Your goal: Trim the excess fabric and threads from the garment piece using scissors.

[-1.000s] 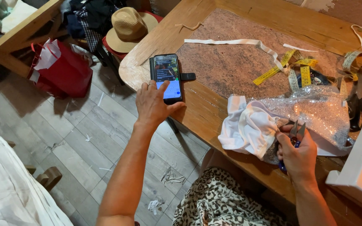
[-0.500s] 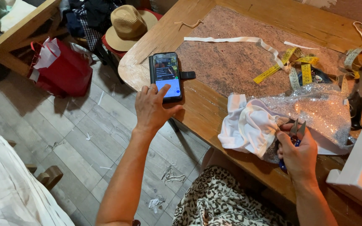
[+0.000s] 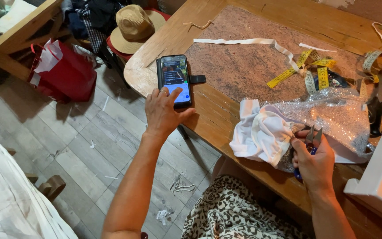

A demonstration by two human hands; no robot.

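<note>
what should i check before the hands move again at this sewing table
1. Left hand on the phone, finger on the lit screen: ok.
2. Phone fully on the wooden table: not ok, it lies close to the rounded edge.
3. Right hand grips the small snips, blades pointing away from the fingers: ok.
4. White fabric clear of the blades: cannot tell, the folds lie right beside them.
5. Yellow measuring tape clear of both hands: ok.
6. Black scissors lying flat, away from the hands: ok.

Phone [image 3: 174, 79]: lit rectangular screen, dark above, blue-white below, black case, on table [image 3: 226, 115] corner. Red shopping bag [image 3: 65, 73] on floor, left of table.
</note>
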